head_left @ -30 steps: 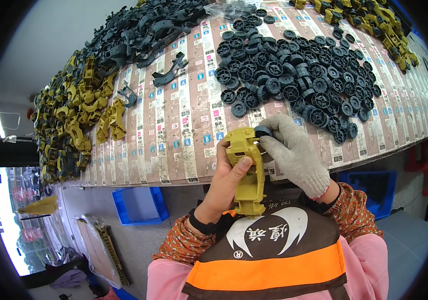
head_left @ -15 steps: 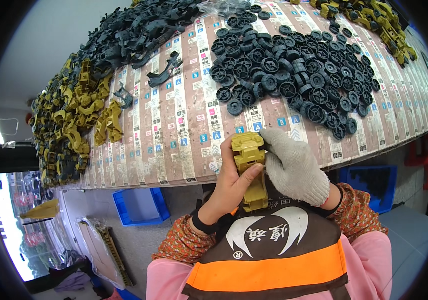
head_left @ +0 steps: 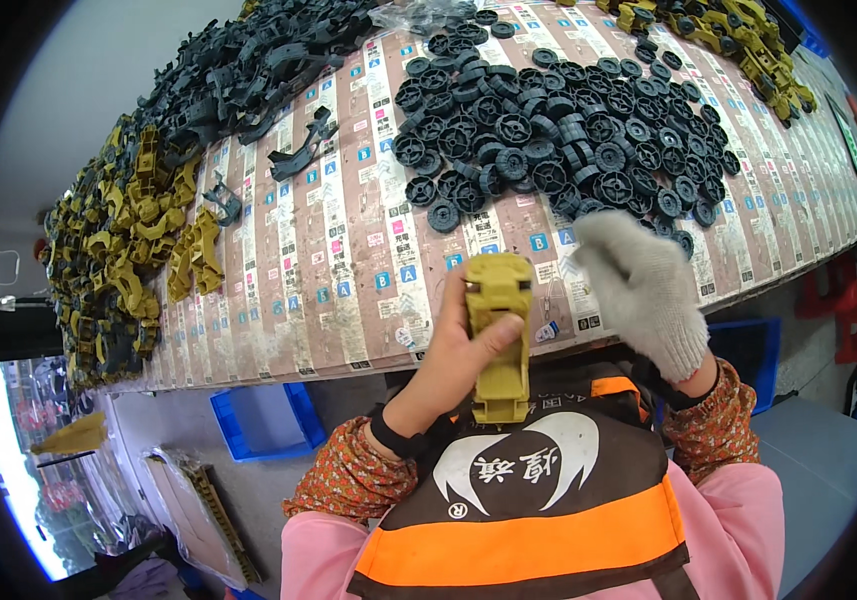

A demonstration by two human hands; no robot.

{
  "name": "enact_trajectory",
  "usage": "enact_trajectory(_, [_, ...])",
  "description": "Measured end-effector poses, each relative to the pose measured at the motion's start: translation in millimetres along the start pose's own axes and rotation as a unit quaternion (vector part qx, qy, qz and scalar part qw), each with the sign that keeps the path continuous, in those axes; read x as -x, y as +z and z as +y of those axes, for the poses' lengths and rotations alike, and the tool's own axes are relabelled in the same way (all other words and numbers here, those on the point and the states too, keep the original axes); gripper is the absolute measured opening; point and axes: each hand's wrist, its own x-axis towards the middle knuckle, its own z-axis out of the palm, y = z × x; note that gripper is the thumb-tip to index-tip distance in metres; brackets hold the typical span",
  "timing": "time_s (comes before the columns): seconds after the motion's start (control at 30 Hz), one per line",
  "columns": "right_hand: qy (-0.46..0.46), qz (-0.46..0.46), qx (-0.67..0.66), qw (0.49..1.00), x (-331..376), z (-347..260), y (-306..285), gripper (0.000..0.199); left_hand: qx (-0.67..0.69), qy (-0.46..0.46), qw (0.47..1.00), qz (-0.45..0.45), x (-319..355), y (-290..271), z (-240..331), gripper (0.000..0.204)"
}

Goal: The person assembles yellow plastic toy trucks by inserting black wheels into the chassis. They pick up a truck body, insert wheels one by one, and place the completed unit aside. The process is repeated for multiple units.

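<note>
Yellow toy body (head_left: 502, 375): held by us before our apron (head_left: 523, 545), near the table (head_left: 248, 340)
Bare left hand (head_left: 461, 352): fingers closed around it
Gloved right hand (head_left: 651, 300): fingers half-curled near black wheels (head_left: 609, 157); whether holding anything, we cannot tell

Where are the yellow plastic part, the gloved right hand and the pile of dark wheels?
Yellow plastic part (head_left: 505, 374): head view, on its lower section.
Gloved right hand (head_left: 648, 298): head view, on the middle of the hand.
Pile of dark wheels (head_left: 609, 157): head view, near the pile's middle.
</note>
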Motion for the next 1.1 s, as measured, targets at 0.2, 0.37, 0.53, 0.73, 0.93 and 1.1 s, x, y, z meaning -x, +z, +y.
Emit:
enact_trajectory(0.2, [-0.033, 0.025, 0.274, 0.961, -14, 25, -17, 0.032, 0.147, -0.043, 0.983, 0.101, -3, -13, 9, 0.056])
enact_trajectory(0.37, [-0.095, 0.048, 0.274, 0.956, -13, 43, -7, 0.027, 0.173, -0.032, 0.977, 0.122, 1, -13, 9, 0.053])
enact_trajectory(0.53, [-0.115, 0.055, 0.232, 0.964, -14, 34, -3, 0.022, 0.182, -0.021, 0.974, 0.136, 1, -25, 0, 0.046])
enact_trajectory(0.73, [-0.113, -0.006, 0.262, 0.958, -13, 31, 3, 0.026, 0.187, -0.022, 0.971, 0.145, 1, -21, 1, 0.045])
enact_trajectory(0.93, [-0.071, -0.019, 0.092, 0.993, -3, 11, 9, 0.024, 0.213, 0.008, 0.964, 0.159, 2, -19, 0, 0.038])
enact_trajectory(1.1, [0.034, -0.136, -0.167, 0.976, 12, -22, 31, 0.021, 0.228, 0.045, 0.951, 0.204, 2, -12, 3, 0.039])
